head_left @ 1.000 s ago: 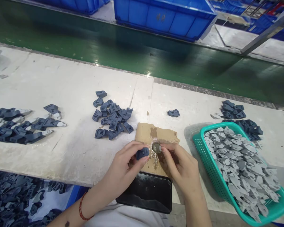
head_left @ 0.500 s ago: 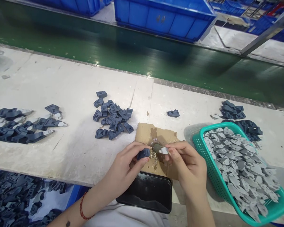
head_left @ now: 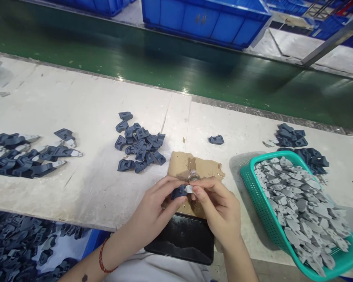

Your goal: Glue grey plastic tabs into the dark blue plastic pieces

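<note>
My left hand [head_left: 155,207] pinches a dark blue plastic piece [head_left: 178,192] between thumb and fingers. My right hand [head_left: 216,205] pinches a small grey metal blade [head_left: 189,188] whose tip meets the blue piece. Both hands hover over a scrap of brown cardboard [head_left: 182,164] with a shiny smear and a small round object [head_left: 194,177] on it. A teal basket [head_left: 250,184] at the right is heaped with grey blades [head_left: 300,199].
Loose blue pieces [head_left: 139,145] lie in a pile in the middle of the white bench, one single piece [head_left: 216,140] further right, more [head_left: 300,147] behind the basket. Assembled parts [head_left: 29,154] lie at the left. A black phone [head_left: 182,239] rests at the near edge. A green conveyor [head_left: 164,66] runs behind.
My right hand drew the grey blade away from the round object on the cardboard and brought it left to the blue piece in my left hand. The left hand barely moved.
</note>
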Action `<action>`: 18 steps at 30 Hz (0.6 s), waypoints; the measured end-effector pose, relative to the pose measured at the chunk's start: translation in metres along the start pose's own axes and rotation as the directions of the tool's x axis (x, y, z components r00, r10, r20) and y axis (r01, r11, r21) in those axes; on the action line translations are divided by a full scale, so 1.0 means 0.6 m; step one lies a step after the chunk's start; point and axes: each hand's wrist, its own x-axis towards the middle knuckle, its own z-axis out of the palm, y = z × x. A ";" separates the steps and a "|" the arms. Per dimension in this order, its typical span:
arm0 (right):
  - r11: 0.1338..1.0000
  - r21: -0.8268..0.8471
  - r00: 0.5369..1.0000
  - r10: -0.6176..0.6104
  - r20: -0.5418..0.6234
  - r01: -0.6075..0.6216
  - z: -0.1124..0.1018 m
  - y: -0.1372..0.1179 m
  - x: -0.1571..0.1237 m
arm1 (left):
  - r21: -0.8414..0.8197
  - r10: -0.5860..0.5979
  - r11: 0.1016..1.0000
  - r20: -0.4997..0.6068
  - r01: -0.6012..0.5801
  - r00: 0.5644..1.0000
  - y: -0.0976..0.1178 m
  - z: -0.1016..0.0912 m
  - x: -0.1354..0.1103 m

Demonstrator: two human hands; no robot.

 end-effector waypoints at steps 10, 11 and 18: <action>1.000 -0.006 0.999 -0.025 0.035 0.025 0.011 -0.018 -0.002 | 0.057 0.124 0.991 -0.030 -0.122 0.992 0.006 -0.002 0.000; 1.000 0.005 0.999 -0.015 0.029 0.015 0.012 -0.021 -0.002 | 0.060 0.138 0.989 -0.037 -0.136 0.990 0.007 -0.003 -0.001; 0.990 0.111 0.996 0.092 -0.009 -0.090 0.006 -0.034 -0.007 | 0.182 0.331 0.931 -0.053 -0.317 0.942 0.006 -0.002 0.002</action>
